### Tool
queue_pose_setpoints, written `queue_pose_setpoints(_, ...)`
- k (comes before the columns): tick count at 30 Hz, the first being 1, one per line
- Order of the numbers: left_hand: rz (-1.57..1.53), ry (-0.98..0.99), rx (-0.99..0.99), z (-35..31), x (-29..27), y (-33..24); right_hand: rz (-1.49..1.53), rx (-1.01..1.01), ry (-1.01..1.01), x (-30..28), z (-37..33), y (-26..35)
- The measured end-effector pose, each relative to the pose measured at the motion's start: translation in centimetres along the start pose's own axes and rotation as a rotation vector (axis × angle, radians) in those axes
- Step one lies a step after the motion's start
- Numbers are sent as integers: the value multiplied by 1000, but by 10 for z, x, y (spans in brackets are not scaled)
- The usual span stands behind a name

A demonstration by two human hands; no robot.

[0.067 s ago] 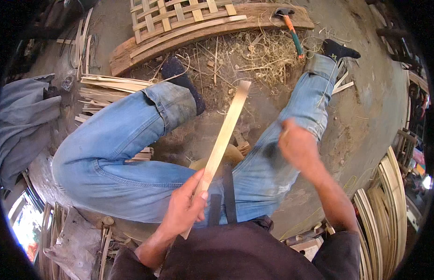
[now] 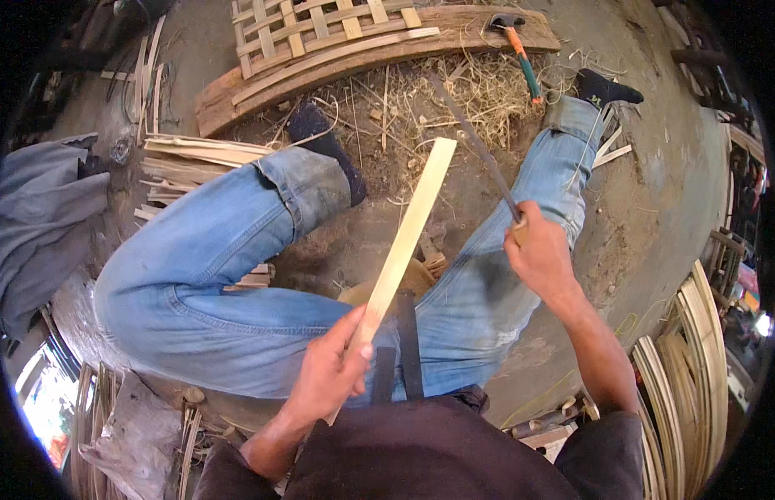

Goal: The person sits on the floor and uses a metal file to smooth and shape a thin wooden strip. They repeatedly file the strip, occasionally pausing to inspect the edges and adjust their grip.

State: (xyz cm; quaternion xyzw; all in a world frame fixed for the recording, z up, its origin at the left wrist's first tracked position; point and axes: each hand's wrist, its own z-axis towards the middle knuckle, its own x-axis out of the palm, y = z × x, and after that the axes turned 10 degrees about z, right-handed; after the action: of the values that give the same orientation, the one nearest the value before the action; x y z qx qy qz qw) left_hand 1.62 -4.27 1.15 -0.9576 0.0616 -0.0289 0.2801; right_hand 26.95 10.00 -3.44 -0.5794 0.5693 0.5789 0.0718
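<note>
The left hand's fingers clamp the pale strip's near end; it runs far and slightly right. The right hand's fingers wrap the long-bladed tool, slanting far-left, right of the strip: 2 converging axes, apart.

Room for a hand is lying between the pale strip and the thin blade, narrowing toward the strip's far end. The bent left leg is blocking the way to the split pieces. Toward the right end of the plank, the hammer is jutting over the near edge; toward the left, the lattice is standing in the way. Between these, the plank is offering passage. Beyond the right leg, the floor is giving a wide lane, with slats bounding it.
</note>
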Motion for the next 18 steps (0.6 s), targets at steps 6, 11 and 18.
queue_pose_setpoints(6, -104, 129, 155, 4, -3, 6, -216, 31, 112, -7, 17, -5)
queue_pose_setpoints(11, -311, 200, 121, 17, -7, 2, -30, 40, -93, -6, 27, -15)
queue_pose_setpoints(18, -370, 167, 55, 23, -5, 7, -172, -173, 138, 26, -20, 30)
